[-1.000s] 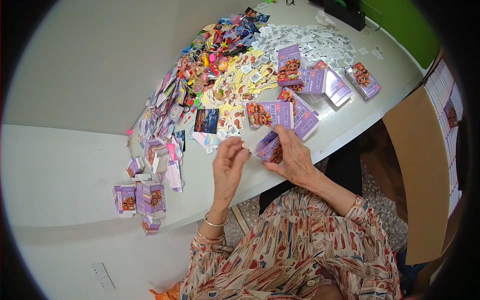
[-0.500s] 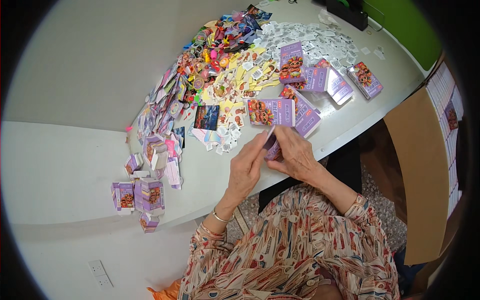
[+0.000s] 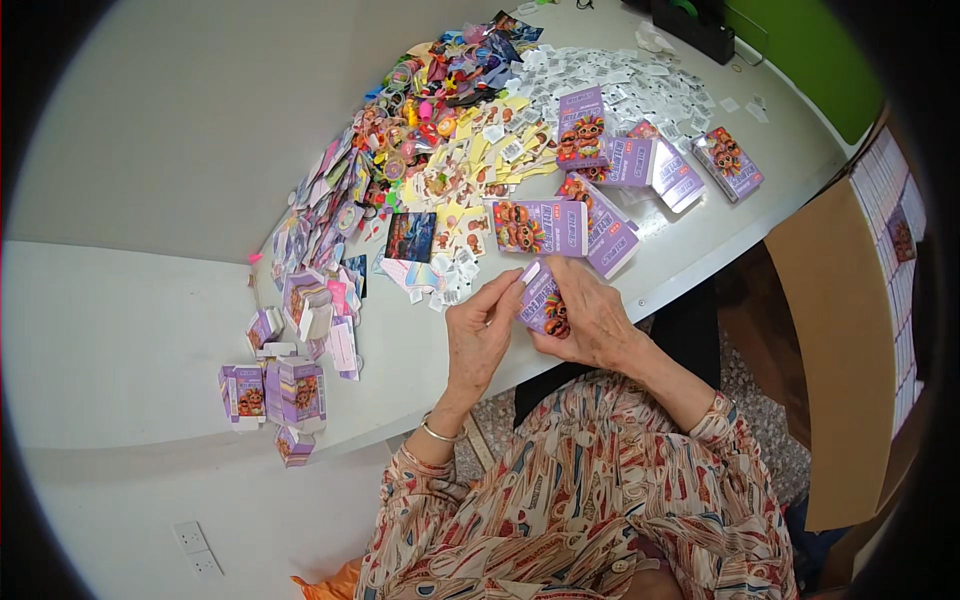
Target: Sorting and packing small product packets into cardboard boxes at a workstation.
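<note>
Between my hands, at the table's front edge, is a small purple printed box (image 3: 543, 300) with cartoon figures on its front. My right hand (image 3: 592, 318) wraps round its right side, thumb below and fingers over the top. At its upper left corner my left hand (image 3: 482, 335) pinches the edge with thumb and forefinger. Just beyond them lies another purple box (image 3: 540, 228), overlapping a second purple box (image 3: 608, 232). Further back, more purple boxes (image 3: 583, 127) lie piled and tilted on one another. A single box (image 3: 728, 163) lies apart on the right.
Small toys (image 3: 425, 110), yellow stickers (image 3: 475, 160) and little white printed slips (image 3: 620, 80) heap across the back. Folded purple cartons (image 3: 296, 390) stand at the left edge. An open cardboard box (image 3: 850, 350) with rows of packed items is at the right. A black tape dispenser (image 3: 697, 28) sits far right.
The purple box in my hands has turned so its printed front now faces up. Its raised flap is down, and my left hand has shifted slightly left.
</note>
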A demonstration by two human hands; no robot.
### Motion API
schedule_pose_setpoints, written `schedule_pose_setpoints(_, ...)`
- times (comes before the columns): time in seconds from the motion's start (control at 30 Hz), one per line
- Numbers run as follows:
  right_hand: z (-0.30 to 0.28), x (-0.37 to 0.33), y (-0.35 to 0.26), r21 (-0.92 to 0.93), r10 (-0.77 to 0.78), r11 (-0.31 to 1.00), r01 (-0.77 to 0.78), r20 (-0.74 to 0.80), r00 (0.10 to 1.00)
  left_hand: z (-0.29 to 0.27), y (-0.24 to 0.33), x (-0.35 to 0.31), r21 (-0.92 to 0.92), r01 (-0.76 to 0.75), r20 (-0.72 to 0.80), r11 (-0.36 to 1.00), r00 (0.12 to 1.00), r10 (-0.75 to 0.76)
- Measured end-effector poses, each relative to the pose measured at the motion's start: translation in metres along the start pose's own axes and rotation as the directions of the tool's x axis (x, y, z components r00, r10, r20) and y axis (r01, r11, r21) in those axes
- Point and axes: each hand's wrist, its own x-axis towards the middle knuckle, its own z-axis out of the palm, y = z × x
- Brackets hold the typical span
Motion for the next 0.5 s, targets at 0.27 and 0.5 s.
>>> schedule_pose_setpoints(0.27,0.005,-0.014,0.003,-0.081,0.031,0.996,-0.023,0.098,0.995,0.007,0.004,-0.012,0.244,-0.18,-0.017,0.953,0.982,0.19)
schedule_pose_setpoints(0.5,-0.005,-0.012,-0.002,-0.125,0.02,0.992,0.004,0.189,0.982,-0.008,0.0,-0.007,0.173,-0.056,0.08,0.983,0.996,0.042)
